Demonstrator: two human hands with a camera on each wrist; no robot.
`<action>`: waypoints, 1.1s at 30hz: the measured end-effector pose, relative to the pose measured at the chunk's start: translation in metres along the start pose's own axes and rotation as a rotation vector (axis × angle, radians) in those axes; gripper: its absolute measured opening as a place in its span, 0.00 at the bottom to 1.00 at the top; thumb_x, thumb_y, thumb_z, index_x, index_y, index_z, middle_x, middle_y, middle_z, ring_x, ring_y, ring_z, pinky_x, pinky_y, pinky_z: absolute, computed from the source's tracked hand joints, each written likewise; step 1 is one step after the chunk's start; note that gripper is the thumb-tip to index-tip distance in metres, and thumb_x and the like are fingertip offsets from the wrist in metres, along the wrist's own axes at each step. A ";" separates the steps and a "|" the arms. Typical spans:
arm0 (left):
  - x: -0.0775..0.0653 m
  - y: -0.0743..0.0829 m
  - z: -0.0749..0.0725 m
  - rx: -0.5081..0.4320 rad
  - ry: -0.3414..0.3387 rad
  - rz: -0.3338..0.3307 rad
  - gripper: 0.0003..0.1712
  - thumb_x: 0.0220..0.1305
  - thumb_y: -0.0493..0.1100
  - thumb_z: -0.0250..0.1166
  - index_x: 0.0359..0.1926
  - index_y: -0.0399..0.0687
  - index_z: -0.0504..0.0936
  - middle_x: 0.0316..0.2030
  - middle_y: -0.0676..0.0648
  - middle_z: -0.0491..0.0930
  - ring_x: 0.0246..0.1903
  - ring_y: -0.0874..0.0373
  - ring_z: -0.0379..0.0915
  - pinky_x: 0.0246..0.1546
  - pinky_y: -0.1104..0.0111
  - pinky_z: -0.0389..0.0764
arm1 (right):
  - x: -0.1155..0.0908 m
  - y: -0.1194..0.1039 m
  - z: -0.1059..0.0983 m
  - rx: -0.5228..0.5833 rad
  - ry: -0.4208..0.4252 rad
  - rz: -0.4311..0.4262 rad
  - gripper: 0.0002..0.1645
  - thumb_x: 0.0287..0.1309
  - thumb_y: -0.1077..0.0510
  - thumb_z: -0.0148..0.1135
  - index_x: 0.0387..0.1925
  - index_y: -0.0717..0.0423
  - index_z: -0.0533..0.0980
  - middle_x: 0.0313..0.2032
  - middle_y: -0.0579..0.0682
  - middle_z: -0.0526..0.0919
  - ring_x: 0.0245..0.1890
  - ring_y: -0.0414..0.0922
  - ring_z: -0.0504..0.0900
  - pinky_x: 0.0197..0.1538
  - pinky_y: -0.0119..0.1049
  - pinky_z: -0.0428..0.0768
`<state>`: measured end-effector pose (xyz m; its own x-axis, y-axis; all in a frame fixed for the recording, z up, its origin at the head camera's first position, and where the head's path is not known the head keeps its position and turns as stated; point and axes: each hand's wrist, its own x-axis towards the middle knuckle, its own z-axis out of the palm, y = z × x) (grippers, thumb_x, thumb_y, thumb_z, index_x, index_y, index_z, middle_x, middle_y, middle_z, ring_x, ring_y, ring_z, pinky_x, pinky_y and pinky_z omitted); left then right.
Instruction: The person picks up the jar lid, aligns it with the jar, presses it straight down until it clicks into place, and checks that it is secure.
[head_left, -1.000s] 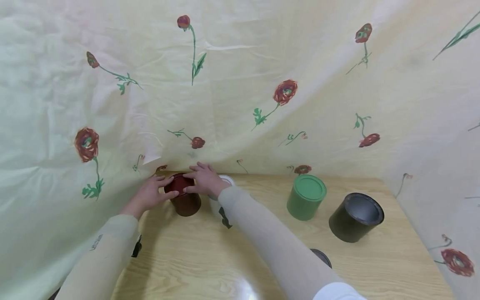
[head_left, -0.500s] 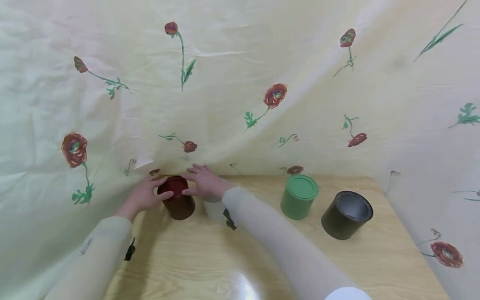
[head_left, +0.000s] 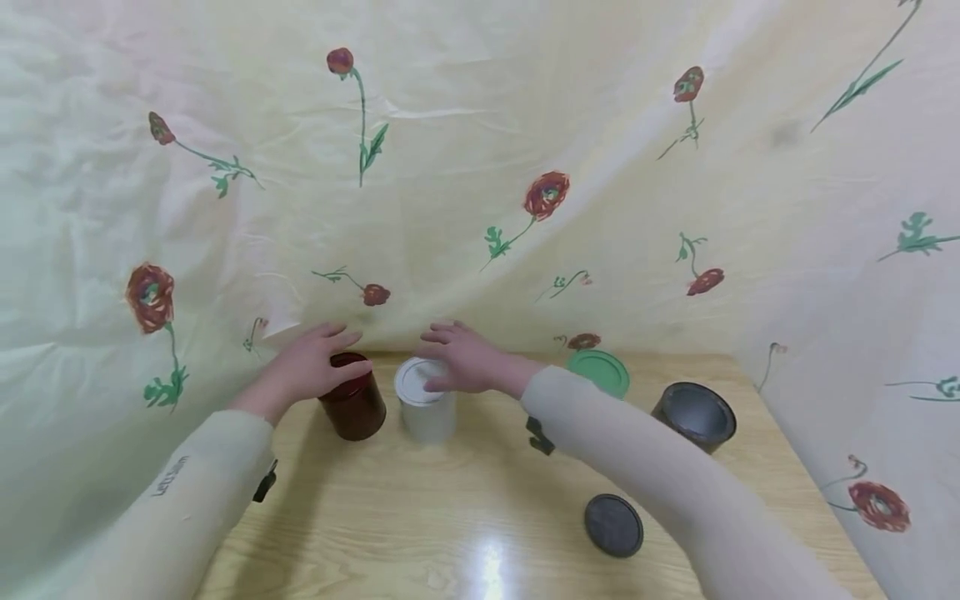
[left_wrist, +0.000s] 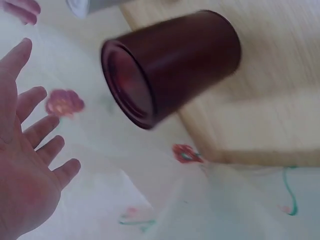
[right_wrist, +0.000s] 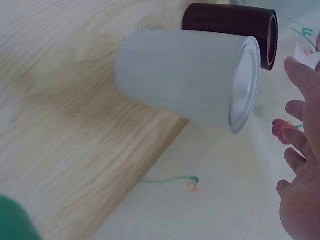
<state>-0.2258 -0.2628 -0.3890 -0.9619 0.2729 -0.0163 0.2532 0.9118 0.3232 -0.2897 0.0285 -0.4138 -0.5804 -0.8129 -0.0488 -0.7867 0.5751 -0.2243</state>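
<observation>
A dark red lidded can (head_left: 356, 413) stands upright near the table's back left. Over its top is my left hand (head_left: 309, 365), fingers spread; in the left wrist view a gap shows between the hand (left_wrist: 27, 150) and the can's closed top (left_wrist: 131, 82). Just to the right stands a white can (head_left: 429, 419) with its lid on. My right hand (head_left: 471, 360) reaches above it, partly covering the lid in the head view. The right wrist view shows those fingers (right_wrist: 300, 142) loosely extended, apart from the white can (right_wrist: 175, 75). Neither hand holds anything.
A green lidded can (head_left: 602, 372) is partly behind my right sleeve. Farther right stands a black can (head_left: 693, 415) without a lid. A black round lid (head_left: 613, 525) lies flat toward the front. Flowered cloth (head_left: 450, 208) hangs behind the wooden table (head_left: 390, 517).
My right hand has moved rightward from beside the red can to over the white one. My left hand has lifted off the red can. The black lid has come into full view.
</observation>
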 end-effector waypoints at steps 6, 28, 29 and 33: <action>0.004 0.035 0.002 0.029 0.018 0.043 0.40 0.74 0.62 0.66 0.77 0.45 0.74 0.77 0.30 0.65 0.77 0.30 0.58 0.75 0.36 0.64 | -0.047 0.017 -0.005 0.020 0.007 -0.009 0.39 0.73 0.42 0.66 0.76 0.57 0.72 0.79 0.62 0.66 0.82 0.62 0.55 0.84 0.62 0.46; 0.035 0.139 0.048 0.194 -0.057 0.254 0.39 0.74 0.66 0.65 0.77 0.52 0.75 0.81 0.41 0.62 0.81 0.40 0.54 0.82 0.43 0.54 | -0.177 0.053 0.006 0.011 0.190 0.067 0.36 0.67 0.50 0.74 0.70 0.63 0.77 0.74 0.67 0.72 0.77 0.69 0.63 0.78 0.69 0.59; 0.036 0.142 0.051 0.195 -0.061 0.259 0.39 0.74 0.66 0.65 0.77 0.53 0.75 0.81 0.42 0.61 0.81 0.41 0.53 0.82 0.44 0.53 | -0.182 0.053 0.008 0.013 0.192 0.073 0.36 0.67 0.50 0.74 0.70 0.62 0.77 0.73 0.66 0.72 0.77 0.69 0.63 0.77 0.69 0.60; 0.038 0.155 0.066 0.165 -0.075 0.275 0.38 0.74 0.65 0.65 0.76 0.53 0.75 0.81 0.42 0.63 0.82 0.42 0.53 0.83 0.45 0.52 | -0.203 0.054 0.017 0.019 0.221 0.079 0.36 0.65 0.51 0.76 0.69 0.61 0.78 0.72 0.66 0.74 0.75 0.70 0.66 0.73 0.70 0.67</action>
<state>-0.2163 -0.0902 -0.4022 -0.8462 0.5324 -0.0214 0.5219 0.8364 0.1676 -0.2110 0.2234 -0.4329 -0.6738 -0.7242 0.1469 -0.7340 0.6329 -0.2463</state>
